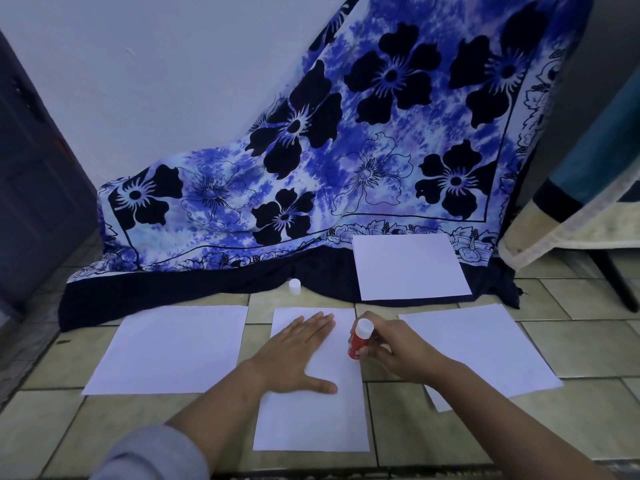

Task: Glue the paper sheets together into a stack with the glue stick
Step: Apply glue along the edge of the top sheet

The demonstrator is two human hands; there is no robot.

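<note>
Glue stick (358, 342), red body with a white end uppermost, stands nearly upright. Its lower end meets the centre paper sheet (311, 420) close to that sheet's right edge. Whether any glue shows at the tip cannot be told. A small white cap (294, 285) lies apart from it on the tiled floor (450, 427), just beside the dark hem of the blue floral cloth (346, 150).

The right hand (391, 348) holds the glue stick, with its fingers (381, 336) curled round the red body. The left hand (298, 355) lies palm down on the upper half of the centre sheet, its fingers (318, 323) straight and close together and the thumb spread out to the side.

A second paper sheet (169, 351) lies on the floor to the left of the centre one, and a third (485, 351) lies to the right, under the right forearm. A fourth sheet (408, 266) rests farther off, on the cloth's lower border.
</note>
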